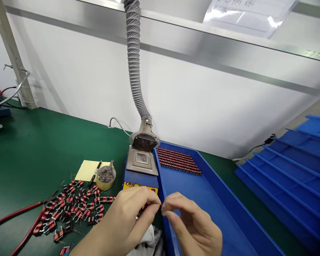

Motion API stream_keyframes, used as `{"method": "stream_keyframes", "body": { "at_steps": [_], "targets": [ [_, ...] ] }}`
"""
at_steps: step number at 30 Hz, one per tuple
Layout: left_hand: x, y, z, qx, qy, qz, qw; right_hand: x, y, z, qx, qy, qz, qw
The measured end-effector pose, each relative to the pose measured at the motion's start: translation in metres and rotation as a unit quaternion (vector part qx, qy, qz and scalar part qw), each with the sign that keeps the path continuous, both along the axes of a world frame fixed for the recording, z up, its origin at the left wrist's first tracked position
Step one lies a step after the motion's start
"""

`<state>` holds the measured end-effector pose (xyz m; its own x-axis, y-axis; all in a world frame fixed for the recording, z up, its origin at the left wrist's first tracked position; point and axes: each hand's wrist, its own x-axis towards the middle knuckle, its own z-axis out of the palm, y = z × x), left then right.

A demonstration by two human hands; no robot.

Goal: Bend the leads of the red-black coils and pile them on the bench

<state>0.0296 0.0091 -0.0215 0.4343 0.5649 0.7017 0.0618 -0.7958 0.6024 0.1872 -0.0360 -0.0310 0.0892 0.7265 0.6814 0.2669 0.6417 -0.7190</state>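
Note:
My left hand (130,215) is closed in a pinch around a small coil, mostly hidden by the fingers; only a dark and reddish bit shows between thumb and forefinger. Beside it, my right hand (193,225) pinches with thumb and forefinger, tips almost touching those of the left. Whatever sits in the right fingertips is too small to make out. Both hands are over the near edge of a blue tray (181,192). To their left lies a loose pile of red-and-black coils (77,204) with thin wire leads. Red-handled pliers (33,208) rest against the pile.
Behind my hands stands a solder pot (133,163) under a fume hood (144,138) on a grey hose (134,60). A round tub (106,177) of grey bits, a pen (95,174) and yellow paper (84,170) lie left. Coil rows (178,161) fill the tray's far end; stacked blue trays (290,170) stand right.

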Motion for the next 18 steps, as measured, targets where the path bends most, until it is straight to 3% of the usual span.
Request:
{"method": "stream_keyframes", "body": {
  "at_steps": [3, 5, 6, 8, 10, 12, 14, 18],
  "targets": [
    [-0.0015, -0.0008, 0.0012, -0.043, 0.003, -0.018, 0.999, -0.0011, 0.0011, 0.0008, 0.117, -0.123, -0.044, 0.985],
    [0.0, 0.0001, 0.0001, -0.013, 0.009, -0.013, 1.0, -0.0035, 0.0008, 0.0008, 0.136, -0.168, -0.079, 0.973],
    [0.0012, 0.0007, -0.0009, 0.018, 0.014, -0.006, 1.0, -0.0048, 0.0003, 0.0007, 0.117, -0.173, -0.093, 0.973],
    [0.0036, 0.0018, -0.003, 0.091, 0.034, 0.018, 0.995, -0.0069, -0.0006, 0.0004, 0.007, -0.131, -0.074, 0.989],
    [0.0048, 0.0024, -0.0044, 0.141, 0.05, 0.045, 0.988, -0.0077, -0.001, 0.0002, -0.12, -0.013, 0.001, 0.993],
    [0.0042, 0.0021, -0.0047, 0.141, 0.045, 0.056, 0.987, -0.0068, -0.001, 0.0, -0.16, 0.103, 0.067, 0.979],
    [0.0025, 0.0013, -0.0037, 0.095, 0.023, 0.044, 0.994, -0.0049, -0.001, 0.0, -0.098, 0.123, 0.047, 0.986],
    [0.0001, -0.0004, -0.0009, -0.022, -0.01, 0.007, 1.0, -0.0029, -0.0007, -0.0002, 0.052, -0.037, -0.072, 0.995]
  ]
}}
